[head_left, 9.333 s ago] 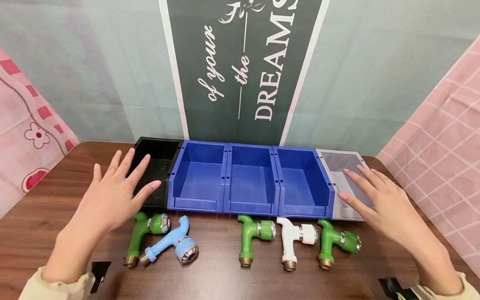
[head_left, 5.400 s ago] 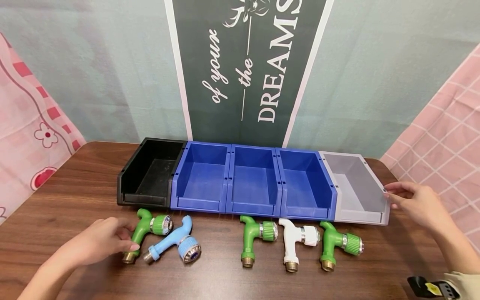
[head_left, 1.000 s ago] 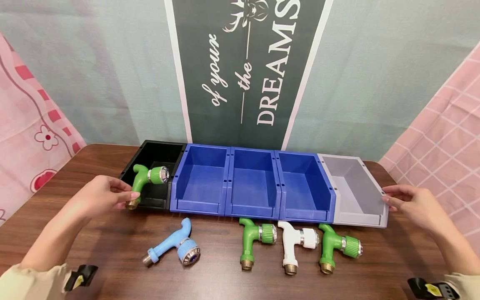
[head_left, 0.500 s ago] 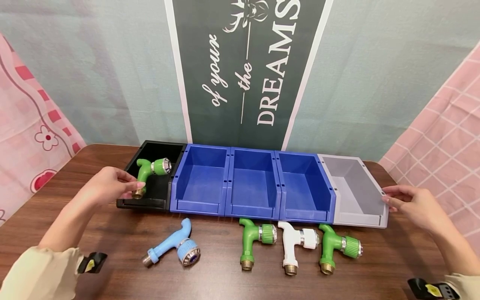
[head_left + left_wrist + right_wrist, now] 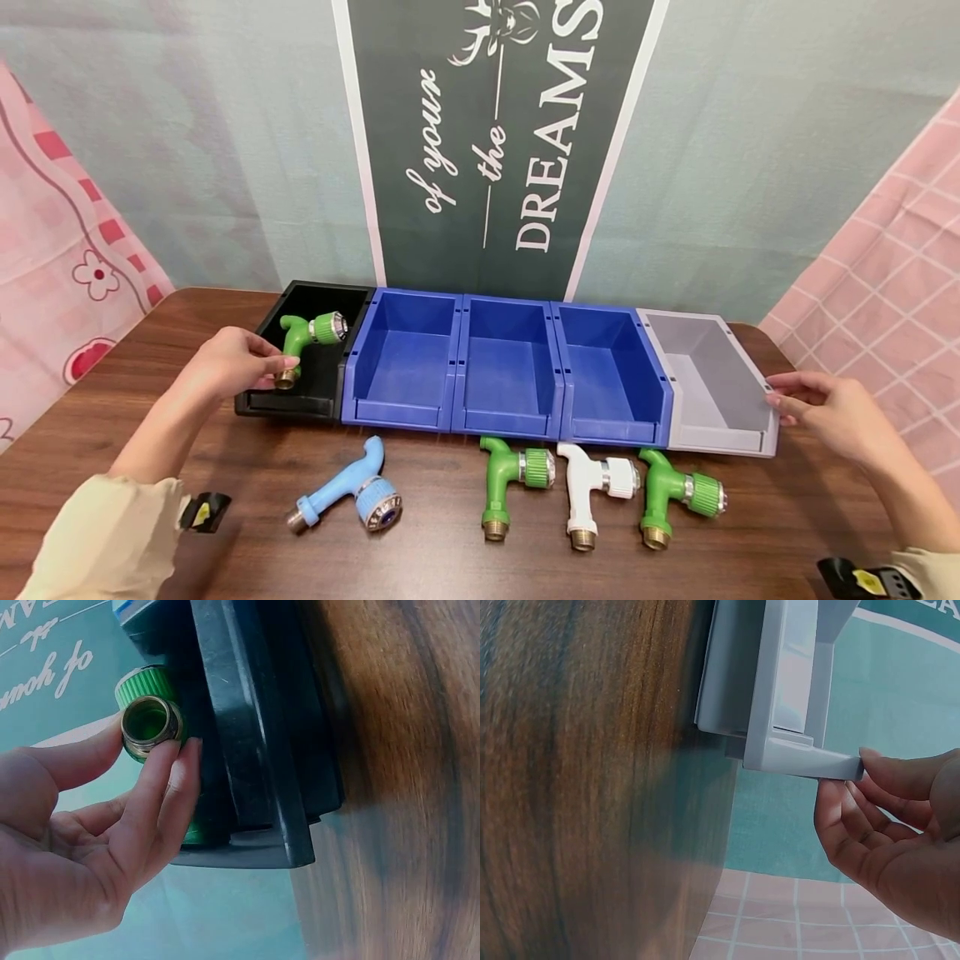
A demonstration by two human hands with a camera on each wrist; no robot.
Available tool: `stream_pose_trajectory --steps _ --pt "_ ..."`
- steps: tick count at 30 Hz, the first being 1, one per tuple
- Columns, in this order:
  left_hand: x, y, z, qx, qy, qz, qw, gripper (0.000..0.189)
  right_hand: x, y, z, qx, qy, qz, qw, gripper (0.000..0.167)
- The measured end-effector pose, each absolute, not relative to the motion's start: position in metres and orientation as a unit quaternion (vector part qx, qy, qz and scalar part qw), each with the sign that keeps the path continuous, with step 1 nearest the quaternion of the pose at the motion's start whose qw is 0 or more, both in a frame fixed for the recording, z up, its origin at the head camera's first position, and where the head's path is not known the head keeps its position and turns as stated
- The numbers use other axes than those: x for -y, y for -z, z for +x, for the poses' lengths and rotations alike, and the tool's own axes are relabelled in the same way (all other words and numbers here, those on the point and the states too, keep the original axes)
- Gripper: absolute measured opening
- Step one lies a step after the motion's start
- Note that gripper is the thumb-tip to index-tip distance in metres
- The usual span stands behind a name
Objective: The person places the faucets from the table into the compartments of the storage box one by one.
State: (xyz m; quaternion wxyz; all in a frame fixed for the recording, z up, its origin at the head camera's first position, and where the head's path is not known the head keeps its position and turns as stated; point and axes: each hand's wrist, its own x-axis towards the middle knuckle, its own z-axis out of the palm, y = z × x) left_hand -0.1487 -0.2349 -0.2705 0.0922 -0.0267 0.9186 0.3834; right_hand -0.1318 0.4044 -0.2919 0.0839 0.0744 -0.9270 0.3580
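Note:
My left hand (image 5: 238,364) pinches a green faucet (image 5: 297,340) near its brass threaded end, holding it within the black bin (image 5: 322,408) at the left of the row. In the left wrist view, thumb and fingers grip round the brass end (image 5: 151,720), with the green knob behind it. Whether the faucet touches the bin floor I cannot tell. Far right, my right hand (image 5: 832,410) pinches the side rim of the grey bin (image 5: 765,417). The right wrist view shows the thumb on one side of that rim (image 5: 817,761) and fingers on the other.
Three blue bins (image 5: 506,421) stand side by side between the black and grey ones. On the wooden table before them lie a blue faucet (image 5: 341,483), a green faucet (image 5: 497,483), a white faucet (image 5: 581,492) and another green faucet (image 5: 658,492). A curtain hangs behind.
The left hand took hold of the leftmost green faucet, lifted it off the table and brought it forward into the black bin. The right hand, earlier open above the grey bin, now pinches its rim.

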Motion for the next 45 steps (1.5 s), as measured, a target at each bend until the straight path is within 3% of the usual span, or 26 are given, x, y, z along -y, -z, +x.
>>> stream_pose_trajectory --steps 35,45 --pt "0.220 0.277 -0.158 -0.938 -0.331 -0.063 0.075 0.033 -0.403 0.292 -0.132 0.928 -0.353 0.078 0.091 0.009" --pt "0.220 0.275 -0.159 -0.916 -0.383 -0.086 0.080 0.030 -0.403 0.292 -0.130 0.922 -0.369 0.081 0.090 0.025"
